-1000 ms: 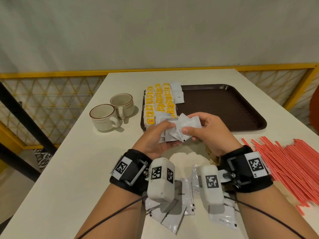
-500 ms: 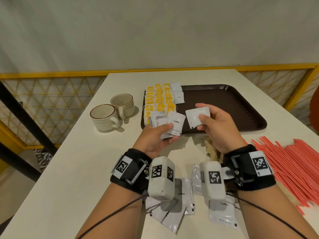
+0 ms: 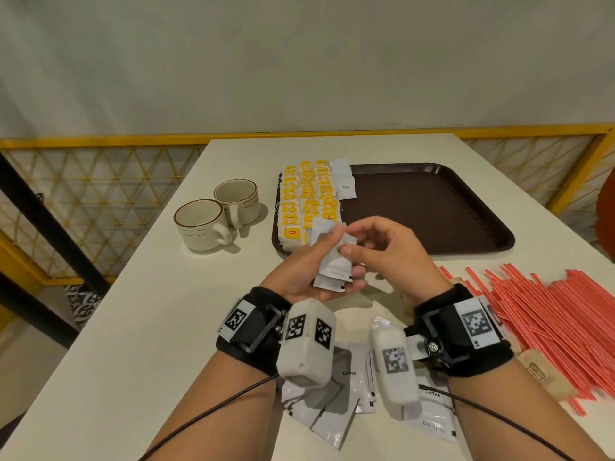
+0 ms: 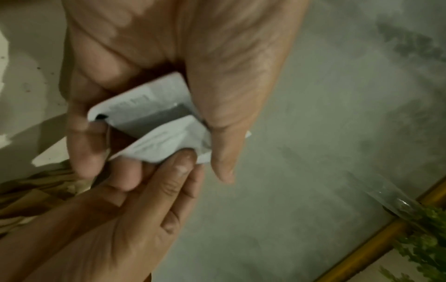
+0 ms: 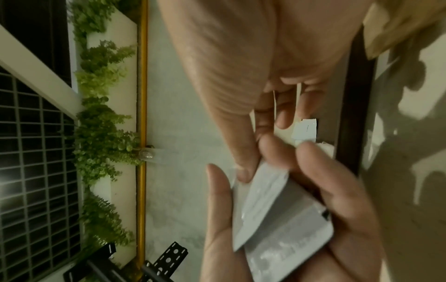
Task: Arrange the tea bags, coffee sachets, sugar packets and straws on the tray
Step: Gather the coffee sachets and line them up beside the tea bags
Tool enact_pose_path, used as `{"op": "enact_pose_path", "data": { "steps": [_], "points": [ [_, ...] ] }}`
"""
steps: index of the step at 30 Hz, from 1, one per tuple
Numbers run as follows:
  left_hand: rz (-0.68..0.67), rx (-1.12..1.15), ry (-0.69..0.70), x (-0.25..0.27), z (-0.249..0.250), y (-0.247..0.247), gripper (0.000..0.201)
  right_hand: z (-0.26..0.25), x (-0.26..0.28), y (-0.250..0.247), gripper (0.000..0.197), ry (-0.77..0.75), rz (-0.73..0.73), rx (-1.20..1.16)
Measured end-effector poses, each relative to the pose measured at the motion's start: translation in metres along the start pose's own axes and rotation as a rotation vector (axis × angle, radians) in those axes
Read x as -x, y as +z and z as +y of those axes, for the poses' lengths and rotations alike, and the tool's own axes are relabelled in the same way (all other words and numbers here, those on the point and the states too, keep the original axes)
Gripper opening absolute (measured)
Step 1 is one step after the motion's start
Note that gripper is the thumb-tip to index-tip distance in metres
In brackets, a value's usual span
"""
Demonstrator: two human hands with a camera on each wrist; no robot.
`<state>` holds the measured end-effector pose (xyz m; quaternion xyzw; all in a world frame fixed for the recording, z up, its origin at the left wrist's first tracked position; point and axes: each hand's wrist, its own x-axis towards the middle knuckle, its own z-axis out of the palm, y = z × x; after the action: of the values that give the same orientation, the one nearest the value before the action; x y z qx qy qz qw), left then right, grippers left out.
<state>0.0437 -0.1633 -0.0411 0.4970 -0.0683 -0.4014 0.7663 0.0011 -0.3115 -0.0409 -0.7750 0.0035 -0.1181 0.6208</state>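
Observation:
My left hand (image 3: 346,256) grips a small stack of white coffee sachets (image 3: 332,269) just in front of the brown tray (image 3: 432,211). My right hand (image 3: 348,242) meets it from the right and pinches the top sachet (image 4: 169,141) at its far edge between thumb and finger. The right wrist view shows the same stack (image 5: 277,219), with my thumb on its edge. Rows of yellow tea bags (image 3: 306,194) fill the tray's left side, and a few coffee sachets (image 3: 344,183) lie beside them. Red straws (image 3: 549,311) are piled on the table at the right.
Two cream cups (image 3: 199,224) (image 3: 238,201) stand left of the tray. Loose coffee sachets (image 3: 349,387) lie under my wrists near the table's front edge. Brown sugar packets (image 3: 545,377) sit beside the straws. A yellow railing (image 3: 100,141) borders the table.
Half a second ago my right hand held one sachet apart, over the tray's near edge. It has come back left, and that sachet is against the stack in my left hand again.

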Motion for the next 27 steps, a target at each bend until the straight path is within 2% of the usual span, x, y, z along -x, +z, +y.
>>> {"op": "enact_pose_path", "data": {
  "steps": [3, 7, 9, 12, 15, 18, 21, 23, 27],
  "points": [
    [0.079, 0.136, 0.026, -0.003, 0.002, -0.002, 0.06, -0.003, -0.002, -0.005, 0.044, -0.041, -0.009, 0.049],
    [0.1, 0.187, -0.004, 0.0, 0.004, 0.001, 0.073, -0.004, 0.003, 0.001, 0.119, -0.09, -0.346, 0.331],
    [0.098, 0.148, 0.0, 0.003, 0.004, 0.006, 0.075, 0.0, 0.004, 0.009, 0.134, -0.141, -0.404, 0.495],
    [0.081, 0.061, -0.008, 0.004, 0.003, 0.008, 0.082, -0.002, 0.002, 0.011, 0.128, -0.178, -0.333, 0.615],
    [0.062, -0.037, -0.027, 0.004, 0.004, 0.007, 0.074, -0.006, 0.002, 0.009, 0.106, -0.168, -0.321, 0.561],
    [0.046, -0.073, -0.071, 0.007, 0.004, 0.008, 0.084, -0.006, 0.0, 0.011, 0.086, -0.151, -0.287, 0.533],
    [0.056, -0.066, -0.038, 0.008, 0.006, 0.008, 0.075, -0.012, -0.001, 0.012, 0.09, -0.155, -0.276, 0.535],
    [0.062, -0.06, -0.025, 0.009, 0.007, 0.008, 0.067, -0.017, -0.001, 0.011, 0.095, -0.167, -0.272, 0.625],
    [0.052, 0.023, 0.027, 0.011, 0.006, 0.008, 0.065, -0.032, 0.0, 0.011, 0.078, -0.207, -0.263, 0.726]
  ]
}}
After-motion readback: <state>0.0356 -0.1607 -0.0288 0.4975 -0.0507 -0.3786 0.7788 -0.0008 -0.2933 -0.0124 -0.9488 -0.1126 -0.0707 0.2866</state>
